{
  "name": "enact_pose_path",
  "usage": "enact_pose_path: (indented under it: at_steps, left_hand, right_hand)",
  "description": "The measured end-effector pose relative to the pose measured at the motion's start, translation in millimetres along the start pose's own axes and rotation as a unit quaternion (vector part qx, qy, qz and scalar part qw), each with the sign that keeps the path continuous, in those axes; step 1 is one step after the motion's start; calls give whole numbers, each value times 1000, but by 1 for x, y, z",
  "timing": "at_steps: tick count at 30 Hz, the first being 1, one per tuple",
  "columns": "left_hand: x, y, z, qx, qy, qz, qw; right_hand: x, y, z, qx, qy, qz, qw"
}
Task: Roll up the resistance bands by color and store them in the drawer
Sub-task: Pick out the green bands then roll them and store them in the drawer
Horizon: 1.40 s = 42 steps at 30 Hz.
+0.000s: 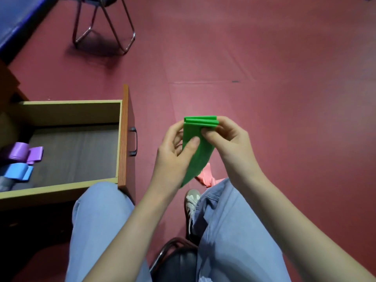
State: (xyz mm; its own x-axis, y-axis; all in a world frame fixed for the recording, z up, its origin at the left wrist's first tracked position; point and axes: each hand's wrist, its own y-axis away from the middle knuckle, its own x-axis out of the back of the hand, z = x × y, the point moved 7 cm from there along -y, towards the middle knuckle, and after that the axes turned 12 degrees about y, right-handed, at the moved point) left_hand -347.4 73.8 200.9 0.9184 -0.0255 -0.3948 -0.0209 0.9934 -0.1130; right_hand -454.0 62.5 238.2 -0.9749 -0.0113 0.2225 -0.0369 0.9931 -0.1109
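Head: green band (199, 158) between left hand (172, 158) and right hand (230, 139), near drawer (123, 143)

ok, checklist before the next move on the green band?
1. Both hands on the flat green resistance band, left hand and right hand: ok.
2. Roll finished: not ok, only a few turns at the top, tail hangs loose.
3. Wooden drawer open: ok.
4. Room in it beside the purple rolled band and blue rolled band: ok.
5. Tail's lower end free: cannot tell, out of sight.
6. Pink band rolled: not ok, lies loose on the red floor.
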Motion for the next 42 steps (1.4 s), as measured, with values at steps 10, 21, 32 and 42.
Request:
enact_pose_path:
  at_steps: [10,21,32,42]
  left_hand:
    - [16,37,-2,108,-56,27,992]
    - [21,68,8,118,-11,69,991]
    - [31,71,6,239,142,34,960]
    - [30,68,19,122,28,17,992]
  right_hand:
    - [-5,31,-32,103,42,-60,992]
    - [-9,69,-28,173,159,-25,972]
    - [-24,88,11,104,190,-100,971]
    - [-22,102,20,-2,-44,-81,996]
